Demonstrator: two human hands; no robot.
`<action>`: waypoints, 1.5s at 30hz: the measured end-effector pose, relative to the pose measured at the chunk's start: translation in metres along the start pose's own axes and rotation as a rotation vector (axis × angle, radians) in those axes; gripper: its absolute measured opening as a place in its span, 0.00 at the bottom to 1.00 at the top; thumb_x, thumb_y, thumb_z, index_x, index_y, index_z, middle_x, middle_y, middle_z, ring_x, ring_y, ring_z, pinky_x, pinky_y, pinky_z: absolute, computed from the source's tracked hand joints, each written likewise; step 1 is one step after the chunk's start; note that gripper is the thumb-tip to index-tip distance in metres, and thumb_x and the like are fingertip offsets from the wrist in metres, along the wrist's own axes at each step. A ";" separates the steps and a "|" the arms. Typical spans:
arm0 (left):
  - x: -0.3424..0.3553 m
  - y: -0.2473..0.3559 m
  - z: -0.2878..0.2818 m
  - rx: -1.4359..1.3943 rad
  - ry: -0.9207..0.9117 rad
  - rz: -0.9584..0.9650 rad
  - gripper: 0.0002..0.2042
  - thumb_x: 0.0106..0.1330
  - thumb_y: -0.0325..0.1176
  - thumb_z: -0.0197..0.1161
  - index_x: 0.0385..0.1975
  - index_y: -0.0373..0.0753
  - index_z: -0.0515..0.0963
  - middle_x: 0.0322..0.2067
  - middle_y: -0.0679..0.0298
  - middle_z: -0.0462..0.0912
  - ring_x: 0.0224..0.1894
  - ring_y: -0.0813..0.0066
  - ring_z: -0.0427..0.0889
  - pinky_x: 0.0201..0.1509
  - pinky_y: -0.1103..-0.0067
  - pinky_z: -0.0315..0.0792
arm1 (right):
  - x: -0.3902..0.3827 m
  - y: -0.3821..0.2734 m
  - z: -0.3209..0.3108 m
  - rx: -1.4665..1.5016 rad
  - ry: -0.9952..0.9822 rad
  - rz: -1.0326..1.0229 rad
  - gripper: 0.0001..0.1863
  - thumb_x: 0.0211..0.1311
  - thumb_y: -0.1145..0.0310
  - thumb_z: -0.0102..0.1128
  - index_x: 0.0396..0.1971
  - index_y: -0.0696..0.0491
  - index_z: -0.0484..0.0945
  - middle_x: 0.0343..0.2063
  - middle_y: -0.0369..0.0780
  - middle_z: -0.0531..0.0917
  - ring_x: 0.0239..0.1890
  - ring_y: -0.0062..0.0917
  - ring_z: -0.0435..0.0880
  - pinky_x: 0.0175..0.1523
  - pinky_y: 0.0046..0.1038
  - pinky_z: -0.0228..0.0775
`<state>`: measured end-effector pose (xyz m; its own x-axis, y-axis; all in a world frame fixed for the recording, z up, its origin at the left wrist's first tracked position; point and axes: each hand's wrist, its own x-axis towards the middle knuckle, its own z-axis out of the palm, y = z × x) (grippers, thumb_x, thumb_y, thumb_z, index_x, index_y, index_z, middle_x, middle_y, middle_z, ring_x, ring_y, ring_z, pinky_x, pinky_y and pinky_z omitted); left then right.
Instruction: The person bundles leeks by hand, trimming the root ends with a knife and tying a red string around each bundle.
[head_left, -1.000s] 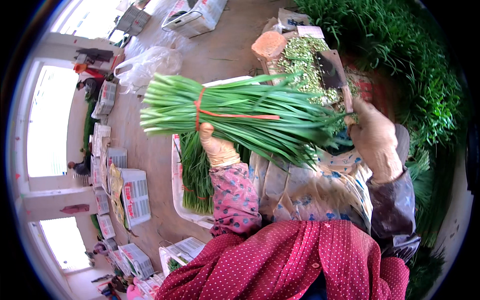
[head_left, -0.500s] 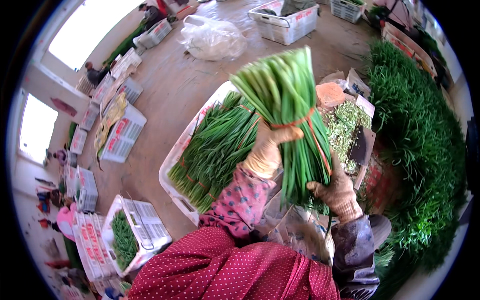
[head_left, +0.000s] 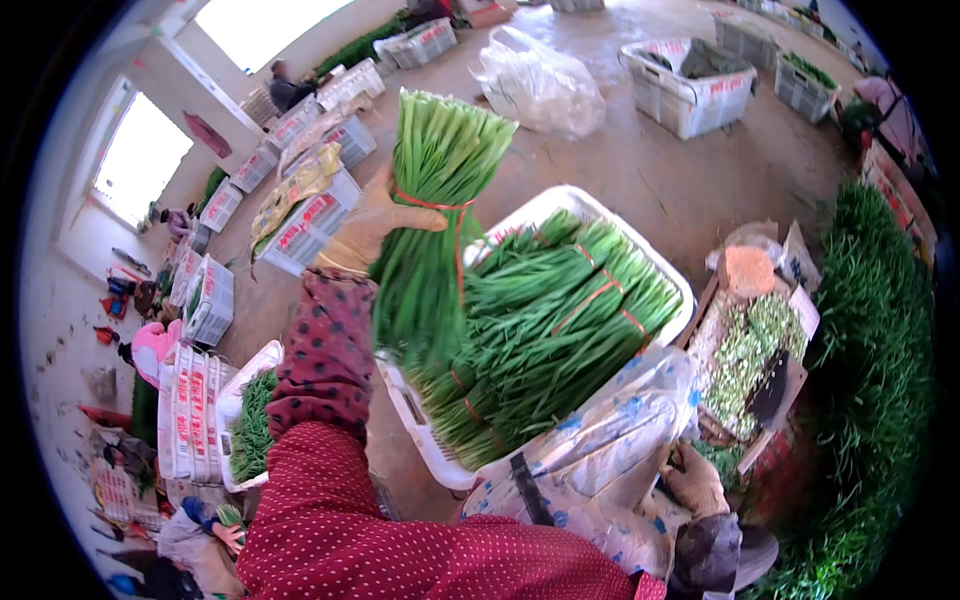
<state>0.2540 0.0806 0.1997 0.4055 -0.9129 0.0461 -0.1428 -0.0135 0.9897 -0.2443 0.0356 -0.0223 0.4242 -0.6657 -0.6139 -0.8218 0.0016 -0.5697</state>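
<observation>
My left hand (head_left: 375, 225), in a tan glove, grips an upright bundle of long green leafy stalks (head_left: 450, 150) tied with a red band, above the left side of a white crate (head_left: 676, 285). In that crate lie several similar banded bundles (head_left: 560, 340). My right hand (head_left: 695, 482), also gloved, is low at the right beside the plastic-covered lap (head_left: 600, 440), its fingers curled; what they hold is hidden. Just above it stands a board with pale chopped trimmings (head_left: 745, 360), a dark cleaver blade (head_left: 770, 385) and an orange block (head_left: 748, 270).
A heap of loose greens (head_left: 870, 350) runs along the right. Ahead are a clear plastic bag (head_left: 540, 90) and crates (head_left: 685, 105). Crates (head_left: 312, 225) line the left side, with co-workers, one (head_left: 290, 90) by the window; another's hand (head_left: 228, 535) holds greens at lower left.
My left hand has carried the bundle leftward and turned it upright. My right hand has let go of the bundle and moved down. The camera's view has swung, showing more of the crate of bundles.
</observation>
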 end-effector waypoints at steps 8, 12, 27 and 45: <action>0.063 -0.131 -0.029 0.435 -0.071 -0.200 0.60 0.27 0.25 0.83 0.72 0.39 0.60 0.56 0.64 0.80 0.56 0.76 0.76 0.62 0.79 0.67 | 0.006 0.000 0.014 0.095 -0.076 0.136 0.26 0.60 0.57 0.63 0.58 0.51 0.74 0.47 0.48 0.84 0.52 0.42 0.82 0.55 0.36 0.72; 0.122 -0.192 0.013 0.455 -0.079 -0.280 0.60 0.27 0.24 0.83 0.72 0.43 0.60 0.53 0.65 0.81 0.54 0.75 0.77 0.61 0.78 0.68 | 0.009 0.001 0.016 0.137 -0.090 0.228 0.24 0.61 0.57 0.61 0.56 0.50 0.75 0.46 0.47 0.84 0.51 0.42 0.83 0.53 0.37 0.72; 0.248 -0.333 0.047 0.018 -0.452 -0.156 0.62 0.39 0.23 0.82 0.76 0.42 0.44 0.66 0.64 0.68 0.69 0.71 0.64 0.72 0.73 0.57 | 0.051 0.004 0.005 0.438 -0.162 0.256 0.34 0.46 0.68 0.74 0.57 0.57 0.76 0.43 0.40 0.86 0.44 0.26 0.84 0.50 0.28 0.75; 0.241 -0.335 0.102 0.851 -0.066 -0.171 0.59 0.38 0.47 0.83 0.71 0.32 0.53 0.57 0.51 0.77 0.59 0.59 0.77 0.63 0.72 0.69 | 0.070 0.004 -0.002 0.422 -0.217 0.290 0.36 0.44 0.65 0.73 0.57 0.58 0.75 0.47 0.47 0.85 0.49 0.33 0.85 0.53 0.31 0.74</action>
<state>0.3073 -0.1768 -0.1347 0.4336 -0.8919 -0.1283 -0.7217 -0.4290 0.5432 -0.2187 -0.0120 -0.0665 0.3086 -0.4243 -0.8513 -0.7122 0.4902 -0.5025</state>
